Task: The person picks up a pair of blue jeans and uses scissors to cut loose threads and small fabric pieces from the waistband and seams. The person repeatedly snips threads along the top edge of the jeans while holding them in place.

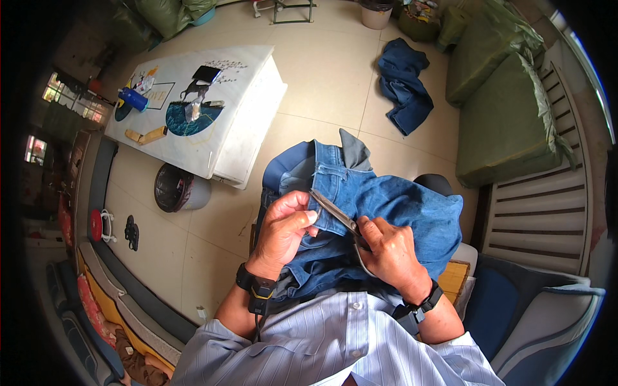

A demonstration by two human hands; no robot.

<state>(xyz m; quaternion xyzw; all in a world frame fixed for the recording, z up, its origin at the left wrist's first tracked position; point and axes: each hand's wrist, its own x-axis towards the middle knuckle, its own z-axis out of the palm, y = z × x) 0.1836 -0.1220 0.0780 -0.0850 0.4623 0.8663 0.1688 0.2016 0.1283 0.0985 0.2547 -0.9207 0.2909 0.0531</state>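
Pale blue, finely striped cloth shirt lies nearest the camera. Just beyond it, rumpled mid-blue denim jeans spread out in front of the person. The left hand pinches their waistband edge between thumb and fingers; the right hand is closed around the handles of slim silver metal scissors, tips near the left fingers. Farther out, a dark blue folded denim garment lies on the beige tiled floor, with a white rectangular table to the left.
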